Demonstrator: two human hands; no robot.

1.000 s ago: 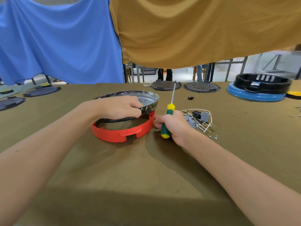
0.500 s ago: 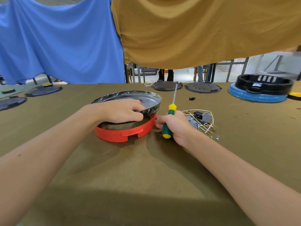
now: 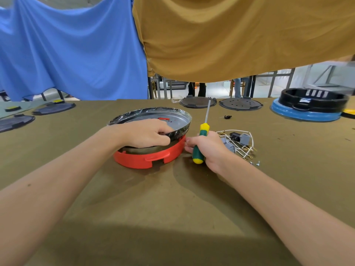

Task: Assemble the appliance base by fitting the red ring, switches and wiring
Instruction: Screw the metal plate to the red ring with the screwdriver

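left hand (image 3: 146, 134): fingers pinching the near rim of the shiny round metal pan (image 3: 153, 120), tilted on the red plastic ring (image 3: 151, 157) | right hand (image 3: 209, 148): fist around green-yellow screwdriver (image 3: 200, 144), touching ring's right edge | grey switches with white wiring (image 3: 239, 141) further right of ring on olive worktop (image 3: 172, 208)

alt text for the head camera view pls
A person's left hand tilts a shiny round metal pan over a red plastic ring on an olive-covered table, while the right hand grips a green-and-yellow-handled screwdriver. A bundle of white wires and grey switches lies beside it.
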